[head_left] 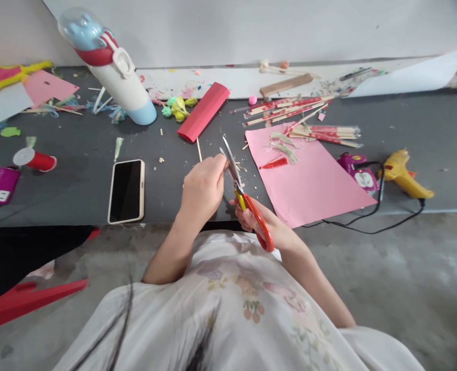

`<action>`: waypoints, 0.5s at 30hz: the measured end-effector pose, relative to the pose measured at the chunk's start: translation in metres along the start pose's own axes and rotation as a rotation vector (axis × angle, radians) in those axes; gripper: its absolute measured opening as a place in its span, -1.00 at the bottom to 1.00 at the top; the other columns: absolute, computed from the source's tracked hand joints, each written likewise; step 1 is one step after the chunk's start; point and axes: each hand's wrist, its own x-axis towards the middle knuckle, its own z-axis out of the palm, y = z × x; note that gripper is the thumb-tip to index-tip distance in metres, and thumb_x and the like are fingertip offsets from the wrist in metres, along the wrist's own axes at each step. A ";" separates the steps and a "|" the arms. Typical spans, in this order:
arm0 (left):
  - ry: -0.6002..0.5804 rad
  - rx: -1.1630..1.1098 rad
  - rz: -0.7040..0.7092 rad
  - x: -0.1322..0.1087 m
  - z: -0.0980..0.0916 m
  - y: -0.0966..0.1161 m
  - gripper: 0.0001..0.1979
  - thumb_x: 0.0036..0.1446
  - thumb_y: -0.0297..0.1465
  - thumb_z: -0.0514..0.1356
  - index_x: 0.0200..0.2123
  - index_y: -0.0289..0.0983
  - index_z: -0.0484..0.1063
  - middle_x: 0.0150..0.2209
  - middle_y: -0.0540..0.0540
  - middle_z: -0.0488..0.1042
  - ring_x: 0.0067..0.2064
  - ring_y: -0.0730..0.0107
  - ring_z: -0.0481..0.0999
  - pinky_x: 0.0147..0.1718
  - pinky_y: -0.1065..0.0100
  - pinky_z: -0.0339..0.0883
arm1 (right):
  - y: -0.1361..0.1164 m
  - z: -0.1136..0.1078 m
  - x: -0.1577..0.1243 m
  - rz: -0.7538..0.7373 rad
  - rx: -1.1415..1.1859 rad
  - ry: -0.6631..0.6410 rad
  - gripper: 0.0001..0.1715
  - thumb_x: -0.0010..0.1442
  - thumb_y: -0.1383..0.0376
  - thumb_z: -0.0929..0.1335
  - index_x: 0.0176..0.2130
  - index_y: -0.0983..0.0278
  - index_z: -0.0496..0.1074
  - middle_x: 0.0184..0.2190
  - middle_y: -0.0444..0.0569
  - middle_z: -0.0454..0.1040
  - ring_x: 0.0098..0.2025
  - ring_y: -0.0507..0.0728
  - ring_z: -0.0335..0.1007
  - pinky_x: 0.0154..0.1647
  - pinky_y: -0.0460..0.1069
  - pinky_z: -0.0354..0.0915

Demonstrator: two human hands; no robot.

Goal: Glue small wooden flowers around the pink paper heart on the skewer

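My right hand (257,219) grips a pair of scissors (234,172) with orange-red handles and a yellow part near the pivot. Their blades point away from me, slightly apart, beside the fingertips of my left hand (203,183). The left fingers are pinched closed near the blades; what they hold is too small and hidden to make out. Beyond that hand a thin wooden stick (199,149) shows, partly covered, by a folded red paper piece (204,112). Small pale scraps (244,167) lie around the scissors on the dark table (166,190).
A phone (127,190), red thread spool (38,161) and tall bottle (116,77) stand or lie left. Pink paper (309,180) with tassels, wrapped chopsticks (290,109) and a yellow glue gun (406,172) with a black cord are right. A wall rises behind.
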 end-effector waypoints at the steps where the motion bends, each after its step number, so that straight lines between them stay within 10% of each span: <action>1: -0.002 0.004 0.001 0.000 0.001 0.000 -0.80 0.33 -0.47 -0.01 -0.28 -0.21 0.38 -0.39 -0.03 0.44 -0.33 0.36 0.42 -0.32 0.34 0.19 | -0.001 0.000 0.000 0.025 0.037 -0.025 -0.34 0.20 -0.21 0.33 0.01 0.22 0.33 -0.43 -0.19 0.18 -0.45 0.00 0.04 -0.45 -0.04 0.06; 10: -0.054 0.083 0.011 0.006 0.020 -0.002 -0.81 0.38 -0.39 0.00 -0.12 -0.25 0.40 -0.27 -0.11 0.49 -0.24 0.27 0.47 -0.26 0.30 0.26 | 0.002 0.006 0.007 0.111 0.306 0.085 -0.46 0.07 -0.14 0.45 -0.21 0.19 0.33 -0.53 -0.26 0.06 -0.53 -0.03 -0.05 -0.53 -0.04 -0.08; 15: 0.002 0.078 0.037 -0.002 0.000 0.032 -0.74 0.39 -0.46 -0.07 0.01 -0.32 0.35 -0.18 -0.20 0.52 -0.14 0.22 0.50 -0.15 0.24 0.33 | 0.002 0.006 0.012 0.051 0.235 0.145 -0.53 0.10 -0.12 0.42 -0.34 0.16 0.26 -0.56 -0.23 0.07 -0.55 -0.01 -0.04 -0.53 -0.02 -0.02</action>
